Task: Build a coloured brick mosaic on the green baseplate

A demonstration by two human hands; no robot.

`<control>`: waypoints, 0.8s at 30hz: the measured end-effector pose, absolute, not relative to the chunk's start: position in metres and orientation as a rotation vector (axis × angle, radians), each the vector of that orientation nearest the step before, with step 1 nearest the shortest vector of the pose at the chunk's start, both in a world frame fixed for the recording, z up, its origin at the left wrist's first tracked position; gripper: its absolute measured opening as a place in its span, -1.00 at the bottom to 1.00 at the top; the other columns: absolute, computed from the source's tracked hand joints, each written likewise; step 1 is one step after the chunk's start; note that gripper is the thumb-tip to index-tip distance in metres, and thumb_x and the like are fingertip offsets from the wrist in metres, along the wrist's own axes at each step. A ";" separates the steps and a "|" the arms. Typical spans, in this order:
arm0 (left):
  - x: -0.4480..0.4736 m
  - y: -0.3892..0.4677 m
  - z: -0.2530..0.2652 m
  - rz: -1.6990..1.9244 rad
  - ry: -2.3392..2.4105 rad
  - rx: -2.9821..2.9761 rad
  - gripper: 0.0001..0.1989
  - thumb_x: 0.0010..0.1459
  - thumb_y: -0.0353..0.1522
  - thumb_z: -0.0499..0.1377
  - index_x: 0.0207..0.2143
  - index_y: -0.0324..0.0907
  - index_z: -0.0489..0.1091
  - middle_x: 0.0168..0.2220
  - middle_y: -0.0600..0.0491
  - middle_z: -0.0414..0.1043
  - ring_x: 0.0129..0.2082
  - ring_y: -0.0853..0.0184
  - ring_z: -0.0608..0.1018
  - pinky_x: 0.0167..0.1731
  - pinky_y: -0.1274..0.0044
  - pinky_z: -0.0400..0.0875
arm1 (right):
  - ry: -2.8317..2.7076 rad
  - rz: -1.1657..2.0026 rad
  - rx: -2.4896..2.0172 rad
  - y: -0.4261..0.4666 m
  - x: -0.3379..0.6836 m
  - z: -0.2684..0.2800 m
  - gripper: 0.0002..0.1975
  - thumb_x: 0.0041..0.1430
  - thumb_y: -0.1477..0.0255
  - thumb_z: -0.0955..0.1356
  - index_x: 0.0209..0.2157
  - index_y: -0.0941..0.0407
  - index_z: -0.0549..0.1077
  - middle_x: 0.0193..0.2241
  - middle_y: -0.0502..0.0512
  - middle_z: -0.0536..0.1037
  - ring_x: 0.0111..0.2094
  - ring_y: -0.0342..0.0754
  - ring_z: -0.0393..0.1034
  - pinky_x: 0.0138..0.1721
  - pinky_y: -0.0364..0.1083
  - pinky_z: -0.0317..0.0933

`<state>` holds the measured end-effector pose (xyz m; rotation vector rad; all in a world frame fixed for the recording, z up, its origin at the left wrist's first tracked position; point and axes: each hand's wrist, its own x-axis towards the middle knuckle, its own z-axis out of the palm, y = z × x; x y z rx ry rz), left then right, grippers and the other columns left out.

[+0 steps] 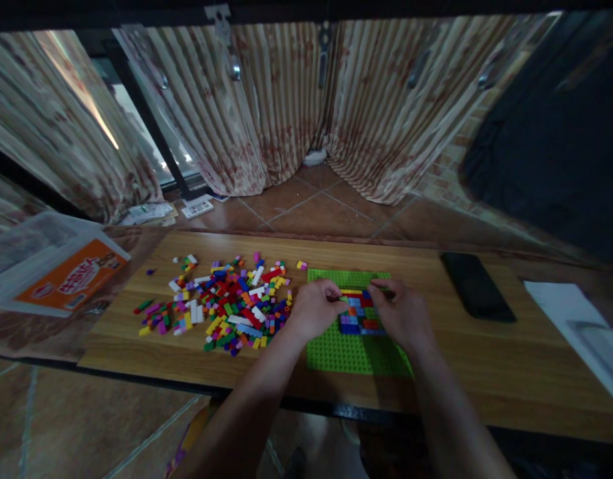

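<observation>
On a green studded baseplate sits a low block of toy building bricks in blue, red, orange and other colours. A yellow brick lies along its far edge. My left hand is at the block's left side, thumb and index finger brought together by the far left corner. Across from it, my right hand curls its fingers at the far right corner and covers part of the block's right side. Whatever is between the fingertips of either hand is too small to make out.
Left of the baseplate spreads a pile of loose bricks on the wooden table. A clear plastic box with an orange label stands at the far left. To the right lie a black phone and white paper.
</observation>
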<state>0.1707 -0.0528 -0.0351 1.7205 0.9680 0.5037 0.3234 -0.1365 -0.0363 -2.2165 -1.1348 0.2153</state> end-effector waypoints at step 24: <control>0.176 -0.048 -0.041 0.501 1.068 1.739 -0.91 -0.07 -0.49 0.31 -0.47 -0.23 0.44 -0.48 0.11 0.50 -0.46 0.40 0.51 -0.43 0.60 0.36 | -1.225 0.231 -2.196 -0.140 0.320 -0.040 -0.71 0.19 0.33 0.28 -0.21 0.18 0.58 -0.25 0.22 0.61 -0.25 0.05 0.49 -0.15 0.01 0.30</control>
